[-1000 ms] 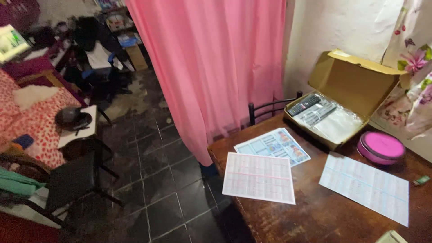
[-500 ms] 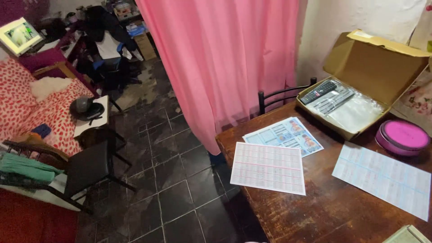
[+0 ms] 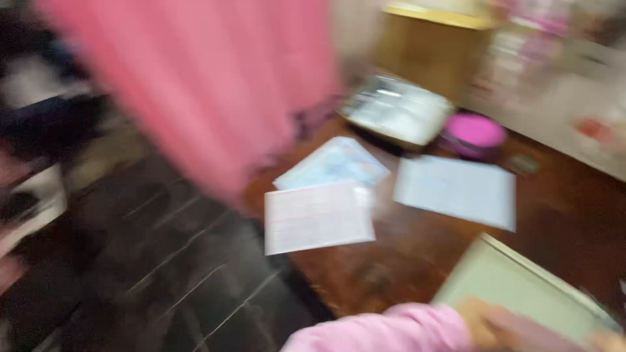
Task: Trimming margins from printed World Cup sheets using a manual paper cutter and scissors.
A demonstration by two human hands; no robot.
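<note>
Blurred wooden table, 3 flat paper sheets, hand touching pale green board

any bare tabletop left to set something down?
Frame is blurred. Bare wood shows on the table between the pink-lined sheet and the green board, and right of the white sheet. Crowded toward the box and pink tin.

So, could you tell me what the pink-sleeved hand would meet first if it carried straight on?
Most likely the pale green flat board, lying right at the hand on the wooden table; the blur hides whether they touch.
</note>
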